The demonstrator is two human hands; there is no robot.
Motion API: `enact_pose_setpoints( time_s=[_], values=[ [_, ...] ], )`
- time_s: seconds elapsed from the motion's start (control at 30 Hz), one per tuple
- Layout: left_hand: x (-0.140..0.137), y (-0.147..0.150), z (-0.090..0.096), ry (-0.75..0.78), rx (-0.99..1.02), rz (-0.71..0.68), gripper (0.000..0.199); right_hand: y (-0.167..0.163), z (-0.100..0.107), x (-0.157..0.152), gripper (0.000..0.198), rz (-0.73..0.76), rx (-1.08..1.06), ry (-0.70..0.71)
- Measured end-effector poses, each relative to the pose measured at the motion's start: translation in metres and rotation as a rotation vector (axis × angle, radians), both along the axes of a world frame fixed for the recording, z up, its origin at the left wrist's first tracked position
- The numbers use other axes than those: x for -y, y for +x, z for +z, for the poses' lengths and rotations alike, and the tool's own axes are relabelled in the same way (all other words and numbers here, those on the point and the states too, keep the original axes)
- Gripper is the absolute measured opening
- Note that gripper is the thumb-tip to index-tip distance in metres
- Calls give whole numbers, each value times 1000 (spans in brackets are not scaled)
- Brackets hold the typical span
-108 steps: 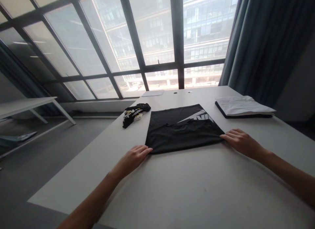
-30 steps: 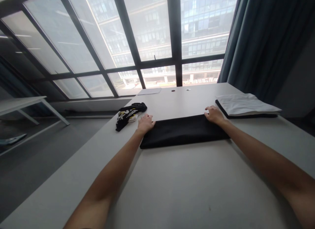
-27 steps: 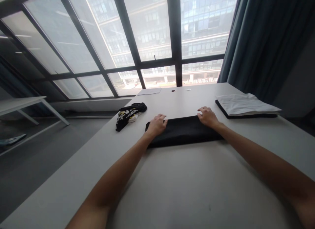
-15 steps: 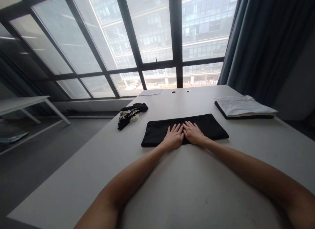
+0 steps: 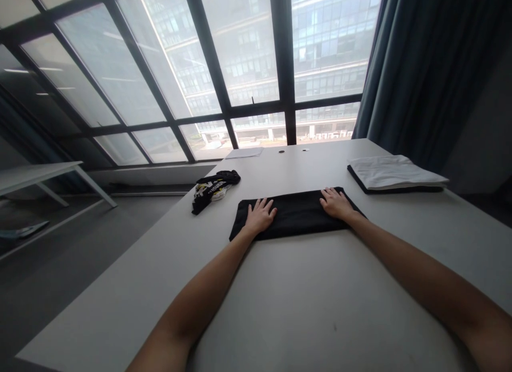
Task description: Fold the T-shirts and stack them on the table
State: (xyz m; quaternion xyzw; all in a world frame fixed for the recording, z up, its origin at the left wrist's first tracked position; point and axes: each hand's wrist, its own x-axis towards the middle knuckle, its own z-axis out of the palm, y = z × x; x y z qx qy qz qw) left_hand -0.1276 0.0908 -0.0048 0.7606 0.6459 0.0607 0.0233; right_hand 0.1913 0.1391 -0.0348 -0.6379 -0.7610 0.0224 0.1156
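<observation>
A black folded cloth (image 5: 298, 214) lies flat on the white table, its long side running left to right. My left hand (image 5: 260, 216) rests on its left part, fingers spread and palm down. Toward the cloth's right end lies my right hand (image 5: 335, 203), also palm down with its fingers stretched out. Neither hand grips anything. Between the hands the cloth looks smooth.
The white table (image 5: 280, 297) reaches toward the window. Beyond the cloth's left end is a crumpled black garment (image 5: 212, 190) with white and yellow print. Folded white fabric (image 5: 394, 172) lies over black fabric at the right, near a dark curtain (image 5: 404, 84).
My hands, side by side at the middle of the cloth before, have slid apart: the left one leftward, the right one rightward. The cloth stays in about the same place.
</observation>
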Motion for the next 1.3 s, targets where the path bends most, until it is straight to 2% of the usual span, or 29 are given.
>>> enact_pose_setpoints(
  time_s=[0.1, 0.4, 0.53, 0.83, 0.9, 1.0, 1.07, 1.13, 1.2, 1.3],
  values=[
    [-3, -12, -7, -6, -4, 11, 61, 0, -6, 0, 61, 0, 3, -1],
    [-14, -34, -10, 19, -15, 176, 73, 1, -5, -1, 60, -20, -6, -11],
    [-18, -36, -11, -51, -4, 211, 77, 1, -7, -2, 60, -26, -2, -3],
    [-14, -40, 3, 21, -14, 214, 59, -2, -3, 4, 60, -35, 1, 0],
    [-14, -34, 8, 63, -53, 196, 57, -5, 2, 9, 59, -40, 26, 2],
    [-18, -10, 16, 122, -40, 65, 54, -14, 11, 12, 54, 11, 38, 87],
    [-24, 13, 19, 98, -3, -58, 52, -22, 18, 10, 51, 69, -8, 125],
    [-31, 36, 20, 58, 8, -134, 49, -33, 23, 5, 51, 119, -48, 86],
    [-39, 54, 18, 46, 0, -158, 46, -45, 27, -3, 50, 165, -53, 20],
    [-49, 68, 11, 80, -3, -112, 42, -61, 28, -13, 47, 230, -53, -15]
  ],
)
